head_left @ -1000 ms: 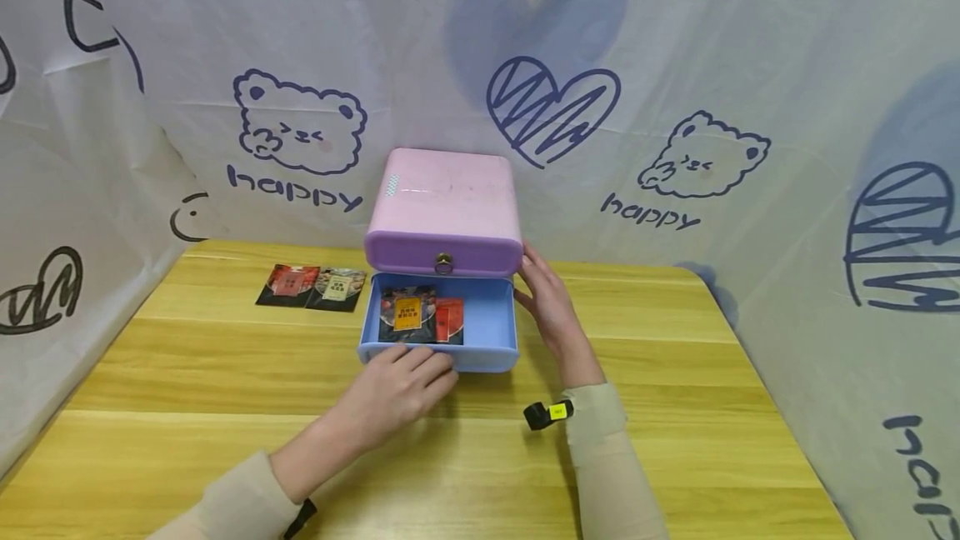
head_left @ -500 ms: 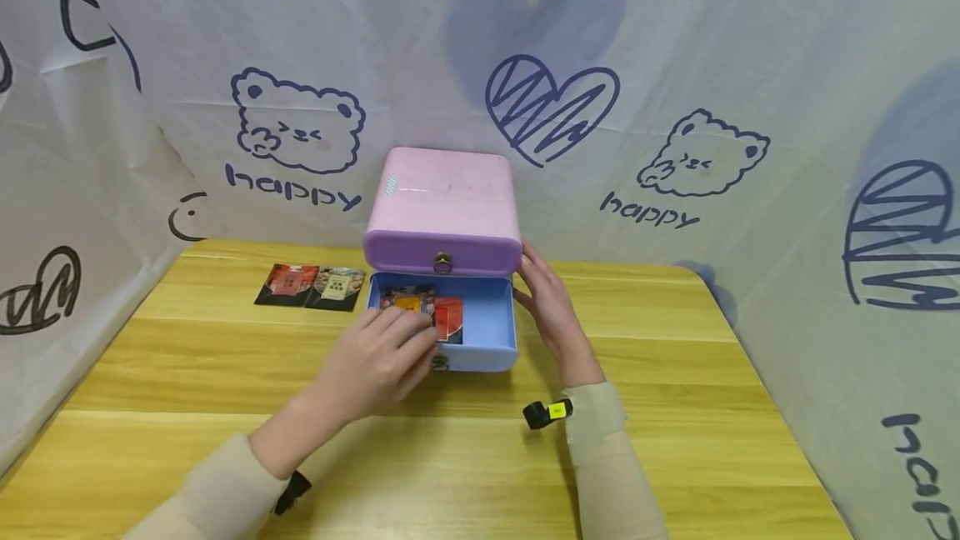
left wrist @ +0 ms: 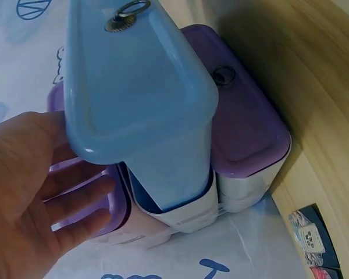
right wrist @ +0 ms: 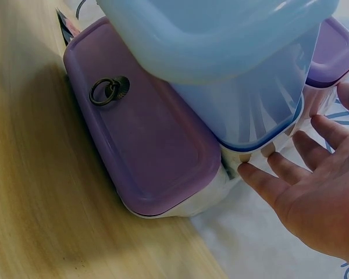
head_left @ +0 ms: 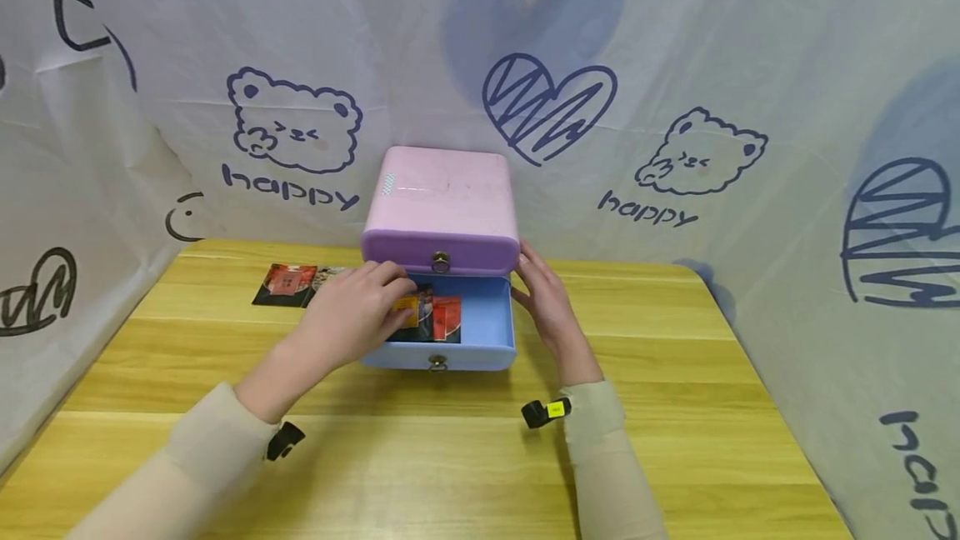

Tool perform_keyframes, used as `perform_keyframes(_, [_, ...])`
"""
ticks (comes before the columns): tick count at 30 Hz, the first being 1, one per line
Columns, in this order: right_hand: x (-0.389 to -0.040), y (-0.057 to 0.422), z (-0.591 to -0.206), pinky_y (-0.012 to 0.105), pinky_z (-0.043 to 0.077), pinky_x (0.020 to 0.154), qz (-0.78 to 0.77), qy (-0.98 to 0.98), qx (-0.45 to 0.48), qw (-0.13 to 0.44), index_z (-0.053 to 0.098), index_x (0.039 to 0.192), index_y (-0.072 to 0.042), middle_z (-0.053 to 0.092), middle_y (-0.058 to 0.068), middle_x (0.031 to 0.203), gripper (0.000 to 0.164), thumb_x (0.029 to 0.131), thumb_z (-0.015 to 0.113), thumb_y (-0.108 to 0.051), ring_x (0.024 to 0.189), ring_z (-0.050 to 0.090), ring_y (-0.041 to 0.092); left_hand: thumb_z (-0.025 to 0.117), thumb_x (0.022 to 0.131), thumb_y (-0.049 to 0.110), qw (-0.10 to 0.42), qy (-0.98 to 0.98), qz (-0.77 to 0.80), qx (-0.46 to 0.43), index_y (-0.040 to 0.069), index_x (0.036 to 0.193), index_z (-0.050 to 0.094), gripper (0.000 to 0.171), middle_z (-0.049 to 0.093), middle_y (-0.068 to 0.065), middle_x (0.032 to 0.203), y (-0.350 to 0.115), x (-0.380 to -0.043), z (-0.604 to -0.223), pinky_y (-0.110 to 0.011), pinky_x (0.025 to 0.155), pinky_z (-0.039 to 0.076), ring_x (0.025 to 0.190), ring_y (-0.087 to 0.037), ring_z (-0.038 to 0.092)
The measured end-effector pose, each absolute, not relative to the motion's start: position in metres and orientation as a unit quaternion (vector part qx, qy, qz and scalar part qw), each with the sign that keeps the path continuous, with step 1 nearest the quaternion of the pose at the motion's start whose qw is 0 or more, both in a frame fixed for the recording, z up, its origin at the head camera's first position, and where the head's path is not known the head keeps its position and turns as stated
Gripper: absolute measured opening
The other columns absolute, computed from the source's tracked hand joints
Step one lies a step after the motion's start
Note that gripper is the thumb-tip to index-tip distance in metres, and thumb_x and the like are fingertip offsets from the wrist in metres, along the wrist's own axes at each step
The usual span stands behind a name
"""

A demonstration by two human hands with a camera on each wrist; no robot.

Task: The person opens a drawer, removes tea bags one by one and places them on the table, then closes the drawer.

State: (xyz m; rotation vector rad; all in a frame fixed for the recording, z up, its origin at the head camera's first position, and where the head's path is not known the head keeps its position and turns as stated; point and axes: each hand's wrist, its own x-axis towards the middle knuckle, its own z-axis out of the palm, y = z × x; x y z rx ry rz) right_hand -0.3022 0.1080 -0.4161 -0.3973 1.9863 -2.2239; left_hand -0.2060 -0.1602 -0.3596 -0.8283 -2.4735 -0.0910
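Note:
A small pink drawer cabinet (head_left: 450, 190) stands near the back of the table, its blue middle drawer (head_left: 480, 358) pulled out. Inside lie a black packet with a yellow label (head_left: 424, 319) and a red-and-black packet (head_left: 447, 319). My left hand (head_left: 356, 307) reaches over the drawer's left side, fingertips above the yellow-labelled packet and partly covering it. In the left wrist view its lower fingers extend loosely; its thumb side is hidden behind the drawer front. My right hand (head_left: 551, 307) rests its fingertips against the cabinet's right side, fingers spread in the right wrist view.
Two more packets, one with a red label (head_left: 285, 283) and one half hidden by the left hand (head_left: 324, 276), lie left of the cabinet. Purple drawers, the top one (head_left: 390, 251) and the bottom one (right wrist: 145, 139), are closed. A printed cloth (head_left: 420, 40) hangs behind the wooden table (head_left: 637, 340).
My left hand has moved from the blue drawer's front edge, over the packets, to the drawer's left side. The drawer's ring pull has come into sight. My right hand stays in place.

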Motion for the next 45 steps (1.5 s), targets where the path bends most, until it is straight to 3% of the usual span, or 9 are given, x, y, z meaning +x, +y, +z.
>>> perform_keyframes(11, [-0.305, 0.110, -0.415, 0.048, 0.032, 0.102, -0.734, 0.661, -0.133, 0.080, 0.035, 0.140, -0.021, 0.031, 0.001, 0.145, 0.051, 0.093, 0.045, -0.038, 0.124, 0.032, 0.013, 0.072, 0.075, 0.037, 0.149, -0.944, -0.029, -0.293, 0.013, 0.104, 0.062, 0.038, 0.059, 0.003, 0.087, -0.157, -0.219, -0.362, -0.027, 0.046, 0.044, 0.066, -0.010, 0.051])
perform_keyframes(18, [-0.304, 0.109, -0.417, 0.046, 0.032, 0.102, -0.735, 0.663, -0.124, 0.075, 0.040, 0.137, -0.028, 0.035, -0.006, 0.142, 0.050, 0.090, 0.049, -0.045, 0.123, 0.033, 0.010, 0.071, 0.076, 0.037, 0.050, -0.960, -0.040, -0.273, 0.013, 0.125, 0.053, 0.057, 0.061, -0.002, 0.105, -0.153, -0.227, -0.362, -0.037, 0.064, 0.052, 0.085, -0.016, 0.056])
perform_keyframes(24, [-0.304, 0.108, -0.419, 0.047, 0.032, 0.102, -0.735, 0.663, -0.125, 0.069, 0.041, 0.136, -0.028, 0.035, -0.005, 0.142, 0.051, 0.089, 0.050, -0.046, 0.122, 0.034, 0.011, 0.070, 0.076, 0.042, -0.026, -0.963, -0.054, -0.264, 0.012, 0.131, 0.047, 0.067, 0.056, -0.007, 0.117, -0.152, -0.234, -0.365, -0.044, 0.082, 0.049, 0.099, -0.021, 0.053])
perform_keyframes(32, [-0.301, 0.108, -0.415, 0.047, 0.033, 0.102, -0.730, 0.668, -0.120, 0.072, 0.040, 0.136, -0.027, 0.036, -0.005, 0.142, 0.049, 0.091, 0.048, -0.044, 0.122, 0.034, 0.010, 0.070, 0.075, 0.045, -0.055, -0.964, -0.048, -0.255, 0.014, 0.131, 0.048, 0.068, 0.053, -0.006, 0.124, -0.150, -0.240, -0.368, -0.046, 0.088, 0.046, 0.105, -0.022, 0.050])
perform_keyframes(45, [-0.303, 0.107, -0.418, 0.048, 0.032, 0.102, -0.728, 0.672, -0.121, 0.066, 0.042, 0.134, -0.030, 0.036, -0.007, 0.141, 0.049, 0.089, 0.049, -0.048, 0.122, 0.034, 0.010, 0.074, 0.072, 0.038, -0.037, -0.964, -0.020, -0.263, 0.015, 0.127, 0.050, 0.064, 0.056, -0.005, 0.117, -0.150, -0.240, -0.372, -0.046, 0.082, 0.049, 0.098, -0.021, 0.053])
